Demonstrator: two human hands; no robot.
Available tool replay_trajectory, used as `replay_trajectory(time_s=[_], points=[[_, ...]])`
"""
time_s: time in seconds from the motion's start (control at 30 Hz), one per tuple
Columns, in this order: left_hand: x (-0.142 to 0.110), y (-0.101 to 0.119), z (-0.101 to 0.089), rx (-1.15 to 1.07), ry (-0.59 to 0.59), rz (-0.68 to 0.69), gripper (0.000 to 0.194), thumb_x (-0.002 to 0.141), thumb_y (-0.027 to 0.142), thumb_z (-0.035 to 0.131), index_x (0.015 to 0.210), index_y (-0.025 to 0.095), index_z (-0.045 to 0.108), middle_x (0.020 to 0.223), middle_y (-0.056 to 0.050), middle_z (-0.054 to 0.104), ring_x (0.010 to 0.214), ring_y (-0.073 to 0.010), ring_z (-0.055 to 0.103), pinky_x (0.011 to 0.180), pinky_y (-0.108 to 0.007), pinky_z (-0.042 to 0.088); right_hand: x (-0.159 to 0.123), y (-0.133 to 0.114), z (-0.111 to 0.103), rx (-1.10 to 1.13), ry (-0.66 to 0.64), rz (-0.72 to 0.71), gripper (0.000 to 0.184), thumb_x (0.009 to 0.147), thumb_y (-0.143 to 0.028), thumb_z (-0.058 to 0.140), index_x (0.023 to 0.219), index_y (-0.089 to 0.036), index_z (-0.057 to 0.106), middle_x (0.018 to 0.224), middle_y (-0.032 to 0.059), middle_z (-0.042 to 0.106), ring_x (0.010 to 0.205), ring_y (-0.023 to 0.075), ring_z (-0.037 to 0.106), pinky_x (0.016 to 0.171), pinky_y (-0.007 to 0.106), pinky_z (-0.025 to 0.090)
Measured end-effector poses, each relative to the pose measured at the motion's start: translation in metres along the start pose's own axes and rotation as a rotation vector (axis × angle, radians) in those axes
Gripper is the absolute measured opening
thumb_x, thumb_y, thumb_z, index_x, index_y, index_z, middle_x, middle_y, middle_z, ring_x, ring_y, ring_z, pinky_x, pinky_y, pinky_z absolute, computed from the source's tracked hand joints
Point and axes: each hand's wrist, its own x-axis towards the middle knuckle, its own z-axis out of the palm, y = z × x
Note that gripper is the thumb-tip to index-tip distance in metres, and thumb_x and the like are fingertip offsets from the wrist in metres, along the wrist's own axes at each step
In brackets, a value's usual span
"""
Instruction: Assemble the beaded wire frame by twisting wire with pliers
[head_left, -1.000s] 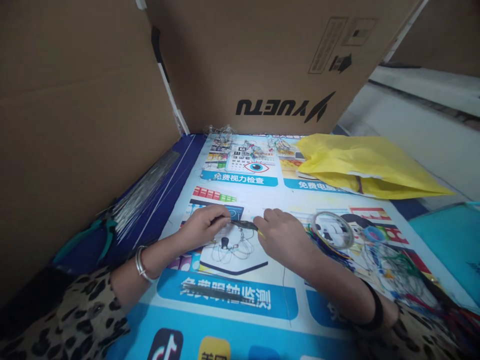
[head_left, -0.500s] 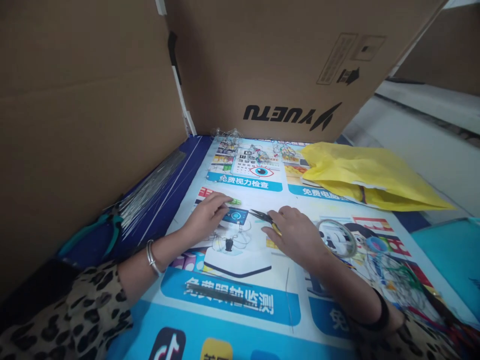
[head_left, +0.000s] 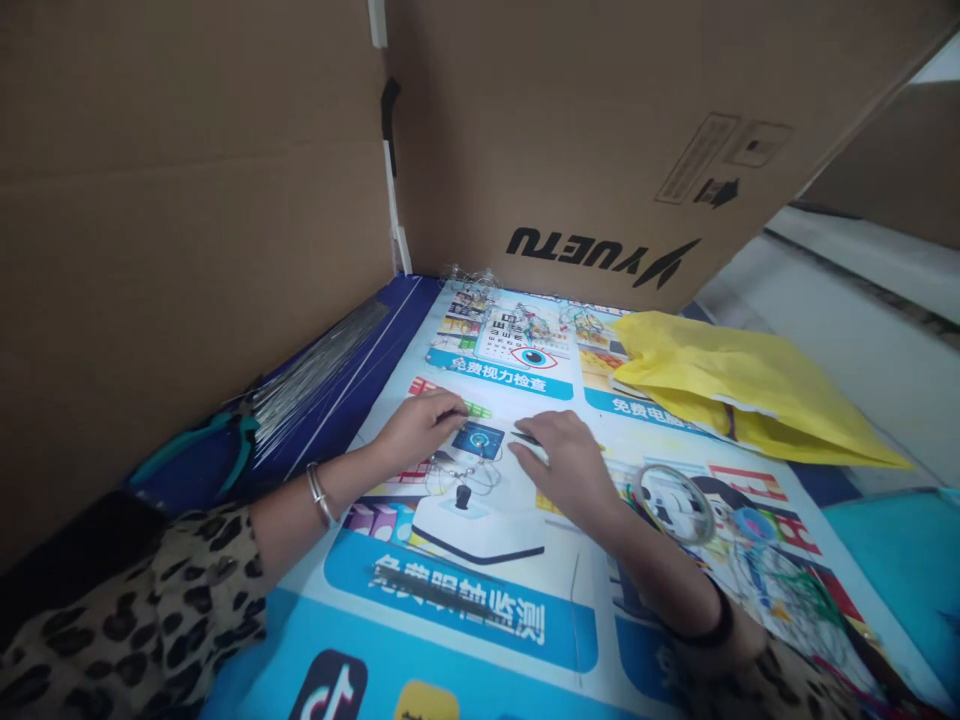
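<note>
The thumb and fingers of my left hand are pinched together over the middle of the printed sheet. Just below the fingertips is a beaded wire piece with thin loops, small clear beads and a dark pendant; it seems held at its upper end, though the grip itself is hidden. My right hand is closed around small pliers. Only the dark jaws show, pointing left towards my left fingers, with a gap between; the handles are hidden in the palm.
Cardboard walls stand behind and left. Straight wires and teal-handled pliers lie at left. A yellow bag, a tape roll and tangled coloured wires lie at right. More beaded wire pieces lie at the back.
The pliers' jaws were at my left fingertips, then drew away to the right and turned in my right hand, so less of them shows. The view has shifted.
</note>
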Motion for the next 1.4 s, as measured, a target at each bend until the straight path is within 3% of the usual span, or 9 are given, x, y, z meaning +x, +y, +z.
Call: replay_trajectory(time_s=[0.17, 0.27, 0.6, 0.9, 1.13, 1.4], points=[[0.000, 0.006, 0.002, 0.021, -0.018, -0.061, 0.015, 0.077, 0.008, 0.050, 0.080, 0.017, 0.063, 0.076, 0.001, 0.064, 0.072, -0.0115, 0.058, 0.067, -0.021, 0.044, 0.032, -0.026, 0.018, 0.288, -0.088, 0.174, 0.026, 0.077, -0.030, 0.058, 0.102, -0.021, 0.060, 0.084, -0.0002, 0.067, 0.082, 0.0168, 0.056, 0.070, 0.027, 0.039], [0.001, 0.005, 0.004, 0.031, -0.015, -0.087, 0.016, 0.074, 0.008, 0.049, 0.079, 0.017, 0.062, 0.074, 0.002, 0.064, 0.070, -0.0112, 0.058, 0.062, -0.020, 0.043, 0.041, -0.029, 0.027, 0.315, -0.102, 0.213, 0.019, 0.077, -0.029, 0.057, 0.095, -0.023, 0.059, 0.078, -0.0031, 0.067, 0.070, 0.0132, 0.058, 0.061, 0.024, 0.038], [0.009, 0.003, 0.008, 0.053, 0.004, -0.060, 0.019, 0.077, 0.011, 0.049, 0.080, 0.018, 0.066, 0.080, 0.000, 0.068, 0.075, -0.0135, 0.061, 0.068, -0.023, 0.045, 0.037, -0.031, 0.035, 0.220, -0.065, 0.164, 0.012, 0.083, -0.026, 0.048, 0.079, -0.022, 0.060, 0.073, -0.0018, 0.063, 0.068, 0.0125, 0.055, 0.059, 0.023, 0.034], [0.015, -0.001, 0.008, 0.133, -0.052, 0.011, 0.027, 0.073, 0.003, 0.042, 0.080, 0.017, 0.064, 0.078, -0.001, 0.066, 0.075, -0.0143, 0.059, 0.070, -0.024, 0.044, 0.036, -0.032, 0.034, 0.134, -0.049, 0.055, 0.014, 0.083, -0.019, 0.044, 0.074, -0.020, 0.054, 0.078, 0.0002, 0.058, 0.077, 0.0132, 0.050, 0.070, 0.023, 0.033], [0.019, -0.003, 0.005, 0.026, -0.117, -0.018, 0.021, 0.077, 0.008, 0.044, 0.076, 0.017, 0.063, 0.074, 0.002, 0.065, 0.072, -0.0120, 0.058, 0.065, -0.021, 0.043, 0.035, -0.031, 0.036, 0.092, -0.060, 0.133, 0.013, 0.087, -0.025, 0.043, 0.084, -0.021, 0.055, 0.076, -0.0005, 0.061, 0.070, 0.0134, 0.053, 0.060, 0.024, 0.032], [0.020, -0.006, 0.009, 0.102, -0.130, 0.040, 0.018, 0.077, 0.007, 0.046, 0.075, 0.017, 0.061, 0.075, 0.000, 0.063, 0.072, -0.0129, 0.057, 0.065, -0.022, 0.043, 0.036, -0.035, 0.036, 0.058, -0.053, 0.201, 0.016, 0.087, -0.021, 0.040, 0.087, -0.021, 0.056, 0.082, 0.0029, 0.062, 0.074, 0.0158, 0.055, 0.062, 0.026, 0.032]])
